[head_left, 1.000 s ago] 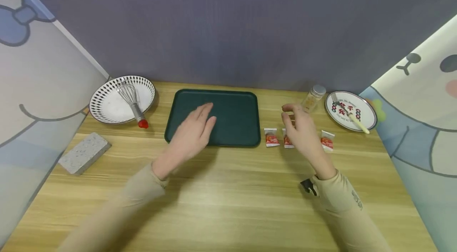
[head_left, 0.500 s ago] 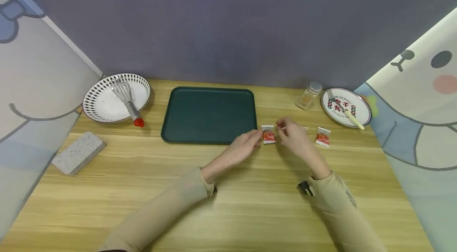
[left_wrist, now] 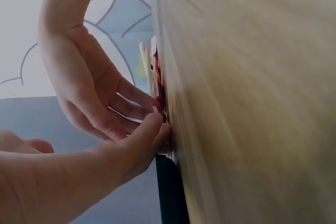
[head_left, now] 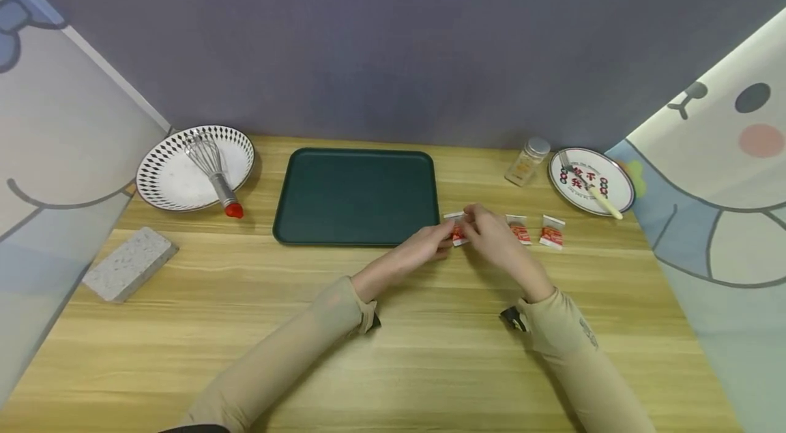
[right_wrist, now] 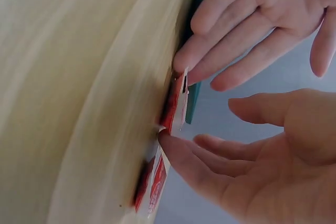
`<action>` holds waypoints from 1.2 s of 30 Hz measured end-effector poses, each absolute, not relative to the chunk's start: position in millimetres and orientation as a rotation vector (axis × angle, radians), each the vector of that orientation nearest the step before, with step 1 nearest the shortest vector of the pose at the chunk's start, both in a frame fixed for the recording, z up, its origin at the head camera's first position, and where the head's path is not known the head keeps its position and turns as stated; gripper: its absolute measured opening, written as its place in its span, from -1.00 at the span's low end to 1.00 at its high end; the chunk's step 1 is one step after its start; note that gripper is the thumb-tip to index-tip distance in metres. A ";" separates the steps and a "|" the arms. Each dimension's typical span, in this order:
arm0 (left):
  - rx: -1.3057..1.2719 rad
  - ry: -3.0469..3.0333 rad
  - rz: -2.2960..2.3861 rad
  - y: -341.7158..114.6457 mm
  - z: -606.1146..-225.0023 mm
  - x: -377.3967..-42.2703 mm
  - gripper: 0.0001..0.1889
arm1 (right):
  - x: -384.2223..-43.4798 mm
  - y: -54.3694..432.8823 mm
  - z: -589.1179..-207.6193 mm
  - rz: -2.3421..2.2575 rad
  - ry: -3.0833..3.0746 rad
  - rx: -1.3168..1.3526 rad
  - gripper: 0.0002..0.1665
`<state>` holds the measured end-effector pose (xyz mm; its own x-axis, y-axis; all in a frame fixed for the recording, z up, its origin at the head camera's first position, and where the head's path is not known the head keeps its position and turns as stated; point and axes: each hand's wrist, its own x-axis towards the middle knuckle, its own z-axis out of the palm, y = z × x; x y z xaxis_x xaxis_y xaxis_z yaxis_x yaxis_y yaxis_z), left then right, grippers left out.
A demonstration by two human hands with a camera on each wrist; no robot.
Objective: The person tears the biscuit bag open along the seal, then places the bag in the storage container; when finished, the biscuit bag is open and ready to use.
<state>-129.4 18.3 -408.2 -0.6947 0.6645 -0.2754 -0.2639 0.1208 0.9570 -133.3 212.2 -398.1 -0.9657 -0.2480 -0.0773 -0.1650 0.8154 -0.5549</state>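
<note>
A small red and white packet (head_left: 457,235) lies on the table between my two hands, beside the tray's right end. My left hand (head_left: 424,247) reaches across with fingers fairly straight, their tips at the packet's left edge. From the other side my right hand (head_left: 491,235) touches the packet's near end with its fingertips; in the right wrist view its thumb (right_wrist: 257,107) stands apart from the fingers. Two similar packets, one (head_left: 518,230) and another (head_left: 552,232), lie to the right. The right hand partly covers the middle packet in the right wrist view (right_wrist: 155,187).
A dark green tray (head_left: 356,198) lies at the back centre. On the left are a patterned plate (head_left: 166,177) with a whisk (head_left: 215,174) and a grey block (head_left: 130,264). A shaker jar (head_left: 528,161) and a plate (head_left: 568,198) with a fork (head_left: 598,196) stand back right.
My left hand has come from over the tray rightward to the leftmost packet. My right hand has moved down and left to the same packet, uncovering a packet to its right.
</note>
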 end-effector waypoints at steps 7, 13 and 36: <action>0.384 1.677 1.763 14.0 -407.2 -127.7 -0.33 | -130.4 208.5 -391.2 -0.935 2.877 -0.341 -0.41; 0.354 1.698 1.859 2.7 -400.9 -120.6 -0.30 | -128.2 209.8 -391.4 -1.211 2.844 -0.313 -0.30; 0.542 2.168 1.989 -57.3 -387.6 -132.2 -0.87 | -101.9 160.7 -375.2 -1.711 2.354 -0.458 -0.39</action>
